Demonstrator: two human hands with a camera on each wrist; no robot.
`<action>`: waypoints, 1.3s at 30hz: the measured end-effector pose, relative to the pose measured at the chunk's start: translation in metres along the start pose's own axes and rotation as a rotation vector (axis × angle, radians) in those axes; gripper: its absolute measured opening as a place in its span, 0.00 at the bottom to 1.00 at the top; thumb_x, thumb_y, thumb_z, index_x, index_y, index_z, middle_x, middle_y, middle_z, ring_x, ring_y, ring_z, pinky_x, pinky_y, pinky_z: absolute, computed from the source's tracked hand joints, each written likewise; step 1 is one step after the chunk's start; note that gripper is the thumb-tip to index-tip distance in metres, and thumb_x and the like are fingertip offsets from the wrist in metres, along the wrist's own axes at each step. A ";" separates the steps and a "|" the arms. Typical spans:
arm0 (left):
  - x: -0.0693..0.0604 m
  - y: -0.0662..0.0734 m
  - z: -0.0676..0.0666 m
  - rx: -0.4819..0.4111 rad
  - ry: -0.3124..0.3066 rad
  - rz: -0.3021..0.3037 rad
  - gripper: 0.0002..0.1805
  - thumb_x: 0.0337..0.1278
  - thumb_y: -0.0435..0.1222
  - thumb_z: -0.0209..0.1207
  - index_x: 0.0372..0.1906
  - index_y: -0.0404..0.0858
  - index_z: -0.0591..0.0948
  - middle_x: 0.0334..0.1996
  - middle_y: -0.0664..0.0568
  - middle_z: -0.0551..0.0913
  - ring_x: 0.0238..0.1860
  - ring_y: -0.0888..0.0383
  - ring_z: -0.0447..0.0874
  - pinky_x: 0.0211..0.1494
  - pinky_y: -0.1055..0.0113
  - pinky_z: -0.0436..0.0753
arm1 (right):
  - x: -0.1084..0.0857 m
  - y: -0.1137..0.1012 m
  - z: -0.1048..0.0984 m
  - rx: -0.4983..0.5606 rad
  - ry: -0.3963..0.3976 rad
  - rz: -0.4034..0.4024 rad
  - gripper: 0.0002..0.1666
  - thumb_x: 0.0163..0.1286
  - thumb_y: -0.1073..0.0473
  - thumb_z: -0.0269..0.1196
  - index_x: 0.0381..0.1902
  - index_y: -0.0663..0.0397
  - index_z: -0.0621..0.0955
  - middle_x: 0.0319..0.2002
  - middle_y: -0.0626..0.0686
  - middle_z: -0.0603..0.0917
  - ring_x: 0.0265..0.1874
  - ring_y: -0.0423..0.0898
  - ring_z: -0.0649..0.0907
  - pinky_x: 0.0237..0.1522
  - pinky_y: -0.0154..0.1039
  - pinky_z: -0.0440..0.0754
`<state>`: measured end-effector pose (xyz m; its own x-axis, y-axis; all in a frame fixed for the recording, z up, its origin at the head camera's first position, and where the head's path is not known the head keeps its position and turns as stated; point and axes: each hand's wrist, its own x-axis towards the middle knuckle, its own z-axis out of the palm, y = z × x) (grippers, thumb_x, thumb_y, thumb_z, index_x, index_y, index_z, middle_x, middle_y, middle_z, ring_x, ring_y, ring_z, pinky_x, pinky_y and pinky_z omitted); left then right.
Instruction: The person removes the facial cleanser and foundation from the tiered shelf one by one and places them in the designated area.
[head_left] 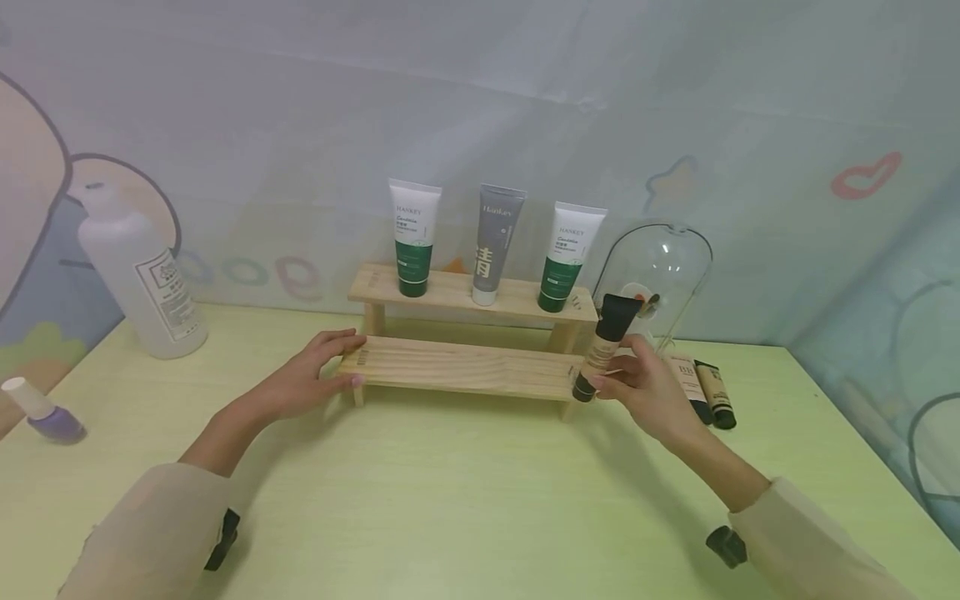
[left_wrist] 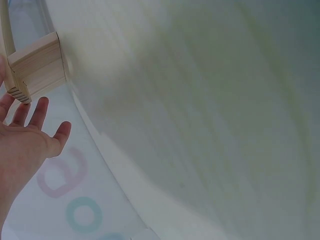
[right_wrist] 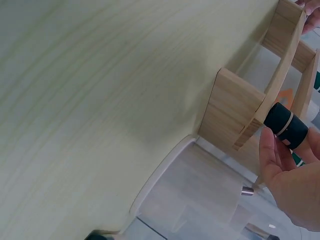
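A two-tier wooden display stand [head_left: 465, 367] stands on the table. My left hand [head_left: 307, 382] holds the left end of its lower board, thumb at the front corner and fingers farther back; in the left wrist view the little finger [left_wrist: 62, 133] is off the wood. At the board's right end, my right hand [head_left: 645, 387] pinches a beige cosmetic tube [head_left: 600, 350] with black ends, tilted, cap down. The black cap [right_wrist: 285, 125] is beside the board's end in the right wrist view; contact cannot be told. The upper board bears two white-and-green tubes [head_left: 415, 242] [head_left: 572, 258] and a grey tube [head_left: 498, 242].
Behind the right hand stands a clear glass dome [head_left: 675, 267]. Two more cosmetic tubes [head_left: 688, 383] [head_left: 716, 393] lie right of that hand. A white pump bottle [head_left: 142, 275] and a purple nail polish bottle [head_left: 56, 421] are at the left. A printed cloth [head_left: 480, 83] hangs behind.
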<state>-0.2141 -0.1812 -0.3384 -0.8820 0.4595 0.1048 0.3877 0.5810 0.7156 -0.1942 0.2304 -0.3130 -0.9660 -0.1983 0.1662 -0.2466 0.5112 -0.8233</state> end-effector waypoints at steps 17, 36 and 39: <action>0.000 0.000 0.000 0.010 0.004 0.013 0.34 0.63 0.42 0.53 0.67 0.29 0.58 0.66 0.34 0.49 0.64 0.35 0.49 0.58 0.36 0.54 | -0.035 0.023 -0.048 0.002 0.083 -0.039 0.26 0.63 0.67 0.60 0.55 0.64 0.62 0.45 0.67 0.77 0.34 0.38 0.82 0.35 0.37 0.81; -0.001 0.003 0.000 0.002 0.008 0.011 0.34 0.62 0.42 0.54 0.66 0.28 0.58 0.66 0.34 0.49 0.64 0.34 0.49 0.58 0.36 0.53 | -0.056 0.061 -0.104 -0.041 0.089 -0.006 0.23 0.68 0.67 0.54 0.57 0.45 0.63 0.36 0.37 0.79 0.31 0.38 0.82 0.32 0.36 0.81; -0.001 0.003 0.000 0.004 0.007 0.013 0.34 0.62 0.42 0.54 0.66 0.28 0.58 0.66 0.34 0.49 0.64 0.34 0.49 0.58 0.36 0.53 | -0.057 0.067 -0.111 -0.053 0.078 0.008 0.23 0.68 0.67 0.53 0.58 0.47 0.62 0.36 0.38 0.79 0.32 0.36 0.82 0.32 0.36 0.81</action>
<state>-0.2123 -0.1799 -0.3359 -0.8788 0.4620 0.1191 0.4001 0.5777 0.7115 -0.1641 0.3693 -0.3174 -0.9707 -0.1295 0.2026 -0.2403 0.5568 -0.7951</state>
